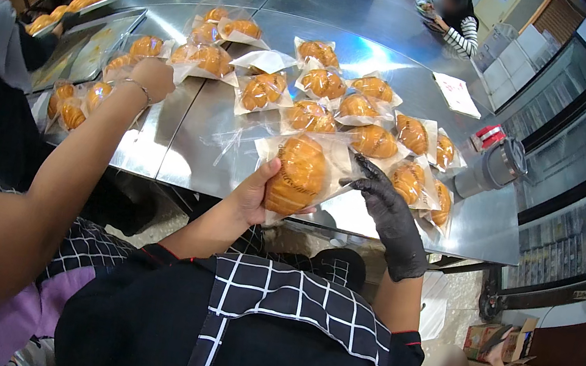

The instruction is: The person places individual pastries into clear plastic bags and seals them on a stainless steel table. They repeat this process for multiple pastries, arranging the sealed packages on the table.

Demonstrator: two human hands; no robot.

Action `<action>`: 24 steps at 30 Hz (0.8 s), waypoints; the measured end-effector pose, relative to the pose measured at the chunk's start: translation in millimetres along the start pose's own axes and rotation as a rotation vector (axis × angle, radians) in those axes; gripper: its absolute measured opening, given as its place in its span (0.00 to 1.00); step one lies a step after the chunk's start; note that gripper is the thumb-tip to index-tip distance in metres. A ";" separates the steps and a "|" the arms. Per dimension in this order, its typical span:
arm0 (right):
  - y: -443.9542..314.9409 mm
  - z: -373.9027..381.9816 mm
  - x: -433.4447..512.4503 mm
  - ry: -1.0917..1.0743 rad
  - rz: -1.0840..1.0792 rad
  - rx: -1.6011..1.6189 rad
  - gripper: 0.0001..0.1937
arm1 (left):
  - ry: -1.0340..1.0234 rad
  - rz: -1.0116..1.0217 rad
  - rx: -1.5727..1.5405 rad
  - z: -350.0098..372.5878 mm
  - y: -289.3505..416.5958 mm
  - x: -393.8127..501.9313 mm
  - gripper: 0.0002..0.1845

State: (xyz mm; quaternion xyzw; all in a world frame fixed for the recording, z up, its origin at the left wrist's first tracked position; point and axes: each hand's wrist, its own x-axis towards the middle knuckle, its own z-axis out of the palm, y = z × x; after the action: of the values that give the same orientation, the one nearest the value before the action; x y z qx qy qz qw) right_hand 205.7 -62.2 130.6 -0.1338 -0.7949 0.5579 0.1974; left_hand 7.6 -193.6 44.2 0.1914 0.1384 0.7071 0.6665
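A glazed croissant-like pastry (297,175) rests in my bare left hand (254,193), thumb on its left side and fingers beneath. It sits inside a bag (340,159) with a clear, printed front and a pale paper back. At the bag's right edge, my right hand (391,216), in a black glove, pinches the loose film with its fingertips. Just beyond both hands lie several similar bagged pastries (312,116) on the steel table (204,163). Flat clear film (233,142) lies to the left of the held pastry.
Another person's arm (86,144) reaches across from the left to bagged pastries (145,46). Further left, someone stands by metal trays (75,53). A grey tumbler (491,168) and a red-and-white item (488,137) stand right, below white paper (456,95). A person (453,21) sits at the far side.
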 end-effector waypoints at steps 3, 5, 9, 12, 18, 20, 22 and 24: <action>-4.2 2.1 -1.5 0.047 -0.149 -0.250 0.21 | -0.045 -0.124 -0.036 -3.9 7.0 -3.7 0.37; -9.0 0.9 -1.4 0.058 -0.222 -0.486 0.24 | -0.062 -0.189 -0.121 -5.7 8.7 -5.8 0.36; -13.3 2.7 5.5 0.098 -0.393 -0.623 0.16 | -0.118 -0.262 -0.427 -8.5 8.8 -8.4 0.33; -9.7 5.0 4.8 0.176 -0.462 -0.694 0.14 | -0.146 -0.270 -0.461 -8.7 6.1 -9.8 0.34; 15.8 16.9 -0.1 0.375 -0.229 -0.076 0.34 | -0.076 -0.037 -0.186 1.6 6.7 -8.8 0.34; 27.7 30.9 3.8 0.343 0.058 0.383 0.36 | -0.031 0.126 0.015 8.7 1.8 -2.2 0.34; 38.4 51.4 8.4 0.254 0.141 0.685 0.32 | 0.007 0.290 0.115 16.4 -8.7 4.4 0.32; 44.6 67.8 7.5 0.302 0.128 0.807 0.27 | 0.084 0.364 0.303 23.0 -22.8 8.4 0.35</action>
State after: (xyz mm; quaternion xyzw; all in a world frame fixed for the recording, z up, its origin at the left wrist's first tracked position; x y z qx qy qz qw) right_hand 167.3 -100.2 69.6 -0.1749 -0.4655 0.8092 0.3128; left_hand 38.0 -184.9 55.2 0.2814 0.2338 0.7941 0.4854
